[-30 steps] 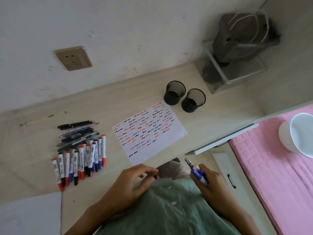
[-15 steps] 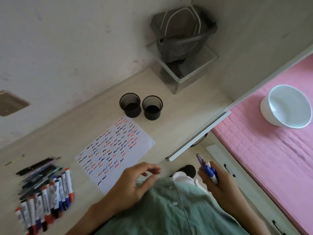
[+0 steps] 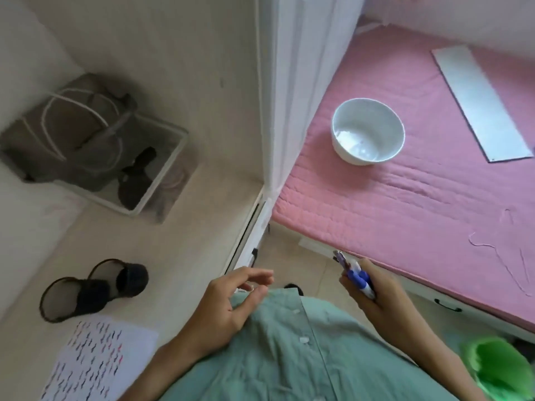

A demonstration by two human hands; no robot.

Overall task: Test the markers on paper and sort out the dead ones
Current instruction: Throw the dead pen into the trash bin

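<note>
Head view: right hand [image 3: 376, 296] grip closed on what looks like several markers [image 3: 357, 277], long axis pointing up-left; white bowl [image 3: 367, 131] lies well beyond, on the bed; left hand [image 3: 228, 305] relaxed, empty.

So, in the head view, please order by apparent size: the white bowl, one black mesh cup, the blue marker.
1. white bowl
2. black mesh cup
3. blue marker, partly hidden inside the right hand, so judged only by its visible part.

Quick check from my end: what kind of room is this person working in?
Probably a bedroom or dorm room. A light wooden desk stands right beside a bed with a pink quilted mattress, where a white bowl sits. The test paper and two black mesh pen cups mark a study corner.
</note>
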